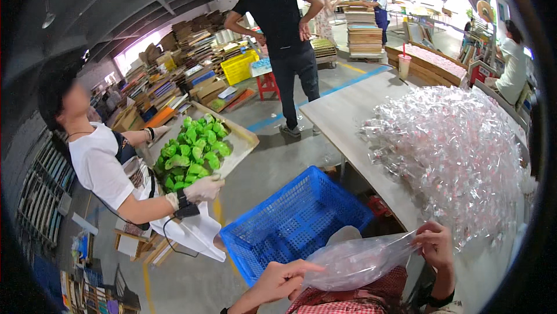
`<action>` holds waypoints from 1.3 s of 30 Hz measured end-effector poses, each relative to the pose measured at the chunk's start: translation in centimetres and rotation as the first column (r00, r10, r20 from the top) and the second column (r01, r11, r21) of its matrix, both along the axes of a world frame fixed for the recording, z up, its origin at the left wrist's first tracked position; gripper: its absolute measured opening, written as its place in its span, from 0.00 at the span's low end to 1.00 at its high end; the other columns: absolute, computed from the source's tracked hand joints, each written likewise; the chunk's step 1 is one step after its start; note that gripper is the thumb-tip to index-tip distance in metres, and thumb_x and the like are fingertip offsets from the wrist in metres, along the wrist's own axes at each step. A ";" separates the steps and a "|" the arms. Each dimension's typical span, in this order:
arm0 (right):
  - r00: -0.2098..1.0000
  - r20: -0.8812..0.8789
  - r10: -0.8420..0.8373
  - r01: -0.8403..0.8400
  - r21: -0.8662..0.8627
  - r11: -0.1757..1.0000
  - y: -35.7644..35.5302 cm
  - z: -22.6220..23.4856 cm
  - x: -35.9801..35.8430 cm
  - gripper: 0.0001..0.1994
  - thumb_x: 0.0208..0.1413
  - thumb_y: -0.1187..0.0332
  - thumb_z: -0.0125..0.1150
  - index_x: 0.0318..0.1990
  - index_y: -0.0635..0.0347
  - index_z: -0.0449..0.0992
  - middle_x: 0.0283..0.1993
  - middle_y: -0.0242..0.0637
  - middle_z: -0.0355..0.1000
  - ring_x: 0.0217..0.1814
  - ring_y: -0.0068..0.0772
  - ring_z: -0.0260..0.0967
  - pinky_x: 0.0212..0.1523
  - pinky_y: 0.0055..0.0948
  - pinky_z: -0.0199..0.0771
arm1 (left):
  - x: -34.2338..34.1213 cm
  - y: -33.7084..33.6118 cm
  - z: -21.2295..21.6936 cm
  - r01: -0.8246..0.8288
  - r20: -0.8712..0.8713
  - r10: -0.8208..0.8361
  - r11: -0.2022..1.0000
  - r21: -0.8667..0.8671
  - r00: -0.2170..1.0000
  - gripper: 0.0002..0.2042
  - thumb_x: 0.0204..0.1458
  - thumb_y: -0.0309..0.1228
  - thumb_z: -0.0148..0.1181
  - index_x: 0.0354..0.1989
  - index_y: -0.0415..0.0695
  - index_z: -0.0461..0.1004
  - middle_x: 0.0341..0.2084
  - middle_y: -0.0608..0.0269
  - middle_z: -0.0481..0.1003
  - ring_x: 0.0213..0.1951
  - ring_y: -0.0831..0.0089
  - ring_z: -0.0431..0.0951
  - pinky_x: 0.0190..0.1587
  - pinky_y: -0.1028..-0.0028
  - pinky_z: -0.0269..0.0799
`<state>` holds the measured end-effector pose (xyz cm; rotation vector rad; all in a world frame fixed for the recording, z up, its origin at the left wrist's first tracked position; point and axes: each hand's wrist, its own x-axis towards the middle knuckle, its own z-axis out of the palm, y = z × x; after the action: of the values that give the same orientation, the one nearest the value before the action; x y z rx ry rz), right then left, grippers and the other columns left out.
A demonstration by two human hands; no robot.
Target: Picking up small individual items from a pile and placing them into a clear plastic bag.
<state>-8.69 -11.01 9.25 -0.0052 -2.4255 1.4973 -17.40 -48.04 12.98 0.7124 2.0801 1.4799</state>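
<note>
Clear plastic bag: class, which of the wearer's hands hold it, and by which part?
Both. The right hand pinches the bag at its upper right edge; the left hand touches its lower left end, though that grip is partly hidden.

A thin clear plastic bag [354,262] looks glossy and crinkled. The blue plastic mesh basket [293,221] is smooth. The pale surface [354,116] looks matt beneath a shiny heap of clear plastic wrappers [452,151].

The clear plastic bag [354,263] hides part of the left hand [285,281] and the lap beneath. The right hand [435,245] covers the bag's corner. Both forearms run off the lower edge.
</note>
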 end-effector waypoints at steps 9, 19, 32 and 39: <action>0.996 0.089 0.025 -0.066 0.493 0.867 -0.3 -1.6 -0.8 0.19 0.35 0.80 0.61 0.34 0.39 0.83 0.42 0.30 0.71 0.36 0.33 0.75 0.38 0.29 0.77 | -0.9 0.4 -2.8 -0.121 0.204 0.130 0.991 -0.056 0.970 0.15 0.57 0.23 0.47 0.50 0.46 0.76 0.11 0.70 0.70 0.16 0.86 0.69 0.21 0.81 0.65; 0.973 0.100 0.210 -0.228 0.582 0.781 -0.9 0.1 -0.9 0.23 0.37 0.70 0.66 0.47 0.39 0.78 0.54 0.29 0.70 0.58 0.34 0.66 0.54 0.37 0.68 | -1.3 0.1 -3.3 -0.150 0.155 0.160 0.986 -0.075 0.975 0.15 0.58 0.25 0.47 0.52 0.45 0.75 0.10 0.70 0.71 0.14 0.87 0.68 0.19 0.81 0.64; 0.973 0.118 0.200 -0.228 0.651 0.724 -0.3 -2.3 -0.8 0.08 0.50 0.63 0.63 0.39 0.43 0.78 0.36 0.26 0.74 0.45 0.32 0.70 0.56 0.36 0.63 | -0.8 0.7 -3.4 -0.224 0.194 0.199 0.967 0.120 0.961 0.17 0.54 0.17 0.42 0.47 0.41 0.75 0.09 0.71 0.66 0.09 0.84 0.63 0.13 0.82 0.58; 0.977 0.085 0.194 -0.201 0.657 0.727 -0.2 -2.9 -0.7 0.07 0.50 0.63 0.63 0.38 0.45 0.78 0.32 0.27 0.72 0.40 0.34 0.71 0.51 0.38 0.66 | -0.8 0.6 -3.6 -0.231 0.194 0.209 0.967 0.103 0.959 0.17 0.54 0.17 0.43 0.47 0.42 0.75 0.10 0.70 0.68 0.11 0.83 0.65 0.15 0.81 0.60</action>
<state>-9.38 -11.18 6.32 0.4091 -2.8998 0.6006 -18.25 -47.49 9.40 0.3806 1.9911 1.7398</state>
